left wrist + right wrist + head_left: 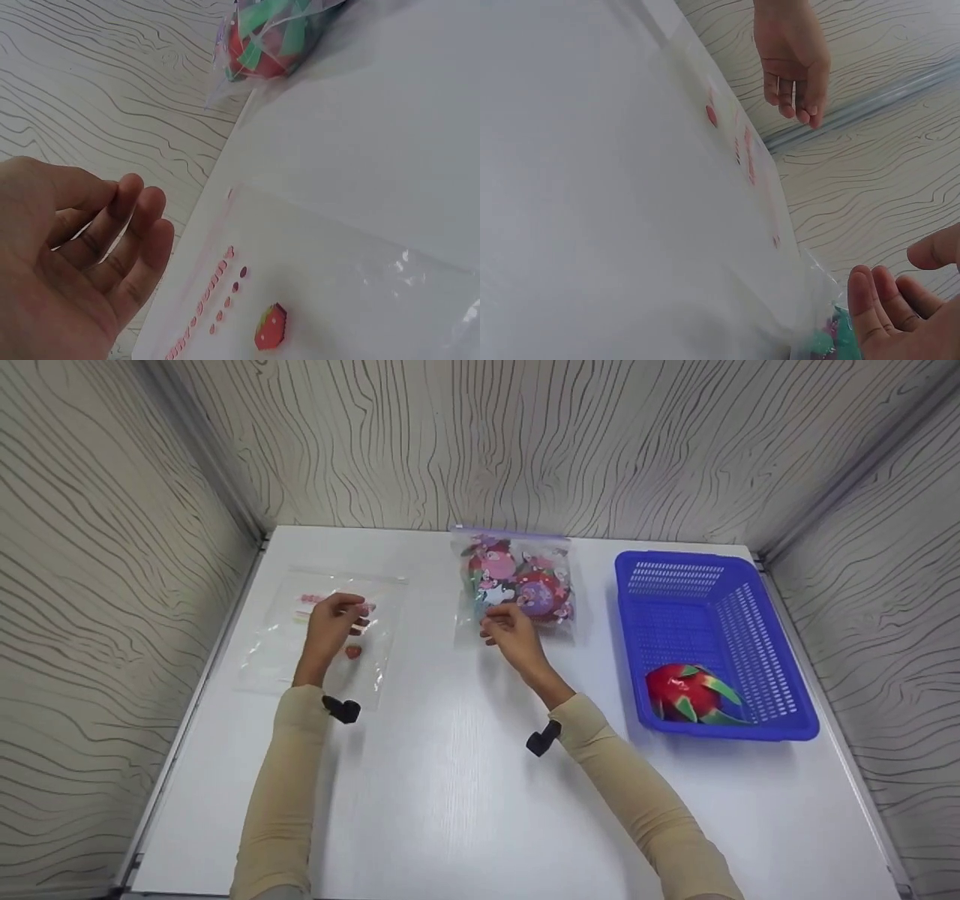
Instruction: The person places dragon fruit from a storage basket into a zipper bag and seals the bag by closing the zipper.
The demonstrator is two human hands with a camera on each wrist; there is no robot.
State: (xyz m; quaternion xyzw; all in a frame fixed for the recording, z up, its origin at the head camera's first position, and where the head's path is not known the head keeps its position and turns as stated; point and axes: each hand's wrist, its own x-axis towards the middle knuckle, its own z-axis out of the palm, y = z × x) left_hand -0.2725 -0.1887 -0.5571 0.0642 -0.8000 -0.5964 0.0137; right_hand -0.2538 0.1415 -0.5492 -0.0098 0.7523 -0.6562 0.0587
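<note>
My left hand (330, 630) hovers above a flat clear zip bag (379, 660). In the left wrist view its fingers bend loosely, thumb near the fingertips, with no object visible between them. Pink lettering and a small strawberry picture (271, 327) show on that bag. A second zip bag (536, 585), with a purple top edge and cartoon prints, lies at the back middle, bulging with red and green things. By its lower edge is my right hand (519, 645), fingers loosely bent and holding nothing; whether it touches the bag is hard to tell.
On the right stands a blue plastic basket (799, 690) with slotted sides. Inside, near its front wall, lies a red dragon fruit (682, 690) with green leaf tips. Wood-grain panels (510, 442) enclose the white table (450, 780) at the back and sides.
</note>
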